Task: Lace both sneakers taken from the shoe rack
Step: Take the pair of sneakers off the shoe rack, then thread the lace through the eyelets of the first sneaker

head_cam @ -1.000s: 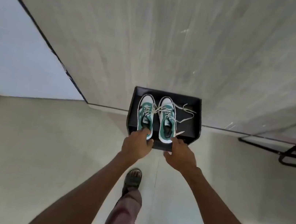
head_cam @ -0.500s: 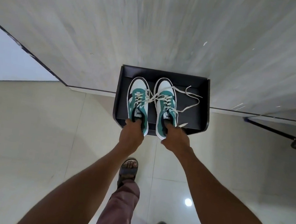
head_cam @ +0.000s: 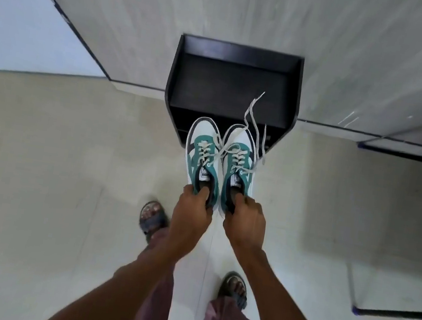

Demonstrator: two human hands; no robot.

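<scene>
The black shoe rack (head_cam: 234,81) stands against the wall with its top shelf bare, and both sneakers hang in the air just in front of its lower edge, over the pale tiled floor (head_cam: 53,163). Each shoe's long axis runs straight away from the person, toes toward the rack, heels at the hands. The left hand (head_cam: 192,210) grips the heel collar of the left sneaker (head_cam: 202,158), fingers curled into the opening; the right hand (head_cam: 246,220) holds the right sneaker (head_cam: 239,164) likewise. Loose white laces (head_cam: 252,116) trail up and to the right, crossing between the shoes. The heels themselves are hidden behind the hands, and whether the laces join the pair is hard to make out.
</scene>
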